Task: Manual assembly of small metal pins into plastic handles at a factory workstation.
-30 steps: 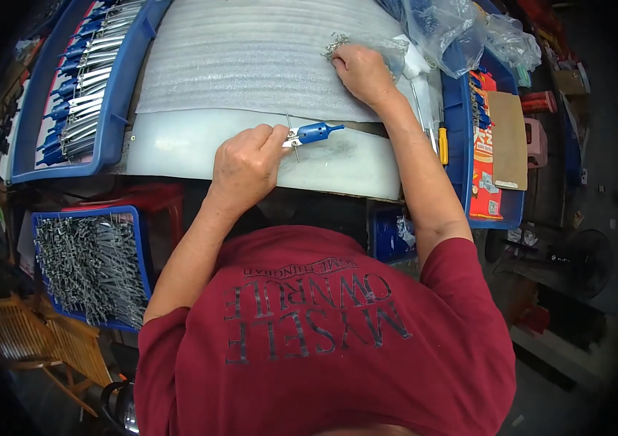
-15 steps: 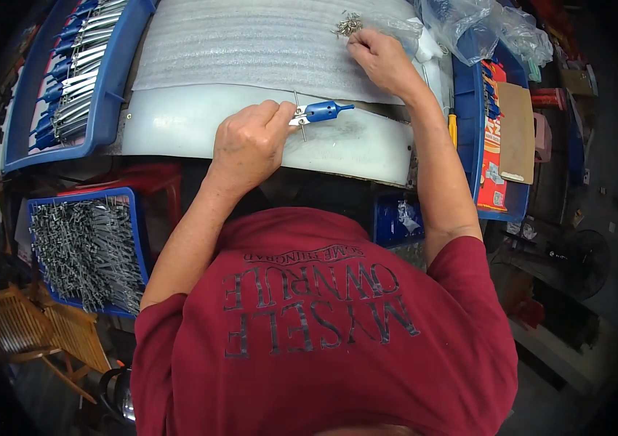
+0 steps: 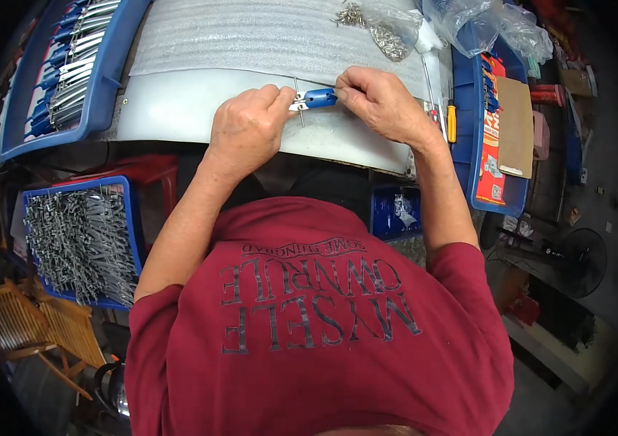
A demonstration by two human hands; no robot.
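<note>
My left hand (image 3: pixel 249 129) is closed round the pale metal end of a small part with a blue plastic body (image 3: pixel 319 98) and a thin metal crossbar through it. The part lies level above the white board (image 3: pixel 200 109). At its blue tip, the fingers of my right hand (image 3: pixel 383 104) are pinched together and touch or nearly touch it. Whatever sits in that pinch is too small or hidden to make out. Beyond my right hand lies a loose pile of small metal pins or screws (image 3: pixel 350 14), beside a clear bag of similar pieces (image 3: pixel 390 42).
A blue tray (image 3: pixel 109 94) of blue-and-metal parts stands at the left. Below it, a blue crate (image 3: pixel 134 218) holds many metal pieces. On the right are a yellow-handled screwdriver (image 3: pixel 451 123) and another blue tray (image 3: pixel 516 202) with cardboard. Foam sheet (image 3: pixel 229 36) covers the board's far side.
My right hand has come from the pile of small metal pieces, nearer and left, to the blue tip of the part. My left hand keeps its hold almost in place.
</note>
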